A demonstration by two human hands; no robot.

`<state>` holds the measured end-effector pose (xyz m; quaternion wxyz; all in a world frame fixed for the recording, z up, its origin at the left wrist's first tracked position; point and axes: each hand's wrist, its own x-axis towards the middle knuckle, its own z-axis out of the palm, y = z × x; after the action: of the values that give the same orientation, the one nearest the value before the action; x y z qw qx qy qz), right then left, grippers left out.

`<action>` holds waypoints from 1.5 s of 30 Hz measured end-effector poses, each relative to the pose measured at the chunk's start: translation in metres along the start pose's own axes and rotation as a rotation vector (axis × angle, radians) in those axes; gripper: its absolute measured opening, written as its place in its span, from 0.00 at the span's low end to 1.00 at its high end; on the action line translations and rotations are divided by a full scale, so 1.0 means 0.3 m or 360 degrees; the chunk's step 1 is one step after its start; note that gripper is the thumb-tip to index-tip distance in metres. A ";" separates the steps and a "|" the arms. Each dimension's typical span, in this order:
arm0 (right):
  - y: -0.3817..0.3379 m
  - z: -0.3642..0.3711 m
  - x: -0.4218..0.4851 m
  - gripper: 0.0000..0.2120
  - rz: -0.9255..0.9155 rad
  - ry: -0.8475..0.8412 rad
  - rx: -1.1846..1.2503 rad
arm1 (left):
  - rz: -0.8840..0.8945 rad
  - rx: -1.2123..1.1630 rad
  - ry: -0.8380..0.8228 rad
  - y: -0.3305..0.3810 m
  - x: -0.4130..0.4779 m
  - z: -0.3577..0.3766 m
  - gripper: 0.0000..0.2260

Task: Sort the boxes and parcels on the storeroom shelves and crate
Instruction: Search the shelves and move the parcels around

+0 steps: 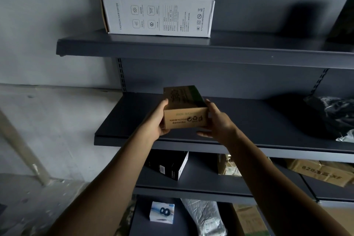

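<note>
Head view: left hand (155, 119) and right hand (218, 122) grip a brown box (184, 113) above the middle shelf (249, 120).

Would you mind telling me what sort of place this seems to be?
Probably a storeroom: dark metal shelves on slotted uprights, a white hair-dryer box on the top one, cartons and bagged parcels lower down.
</note>
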<state>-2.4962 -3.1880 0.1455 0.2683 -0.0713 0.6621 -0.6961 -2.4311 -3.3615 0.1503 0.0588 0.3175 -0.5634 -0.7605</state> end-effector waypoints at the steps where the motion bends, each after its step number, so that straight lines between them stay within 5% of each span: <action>1: -0.003 -0.001 -0.003 0.15 -0.0006 -0.0002 0.0035 | 0.0002 -0.0026 -0.0017 -0.002 -0.001 -0.002 0.15; 4: -0.007 0.012 -0.001 0.12 -0.0095 0.0065 0.0130 | 0.0035 -0.0143 -0.0063 -0.011 -0.003 -0.002 0.16; 8: 0.006 0.049 0.009 0.32 -0.0138 0.0187 0.0235 | 0.0001 -0.0220 -0.0152 -0.033 -0.017 0.041 0.14; 16: 0.017 0.052 0.008 0.40 -0.0100 0.0145 -0.0071 | 0.0001 -0.0125 -0.0188 -0.022 -0.016 0.096 0.15; 26: -0.025 -0.098 -0.002 0.20 -0.0292 0.0370 0.0066 | -0.0029 -0.0190 -0.0044 0.017 0.015 -0.038 0.17; 32: -0.015 -0.105 0.004 0.20 -0.0229 0.0406 -0.0164 | 0.0159 -0.0044 -0.0081 -0.003 0.020 -0.043 0.07; 41: 0.020 -0.139 0.020 0.15 -0.0362 0.0345 -0.0408 | 0.0541 0.0347 0.0080 -0.032 0.064 -0.061 0.21; 45: 0.021 -0.150 0.019 0.20 -0.0209 0.0339 -0.0205 | 0.0511 0.0097 0.0018 -0.032 0.055 -0.051 0.13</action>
<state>-2.5198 -3.1507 0.1331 0.1453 -0.0571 0.7240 -0.6719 -2.4332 -3.3781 0.1324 0.1732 0.2293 -0.6293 -0.7221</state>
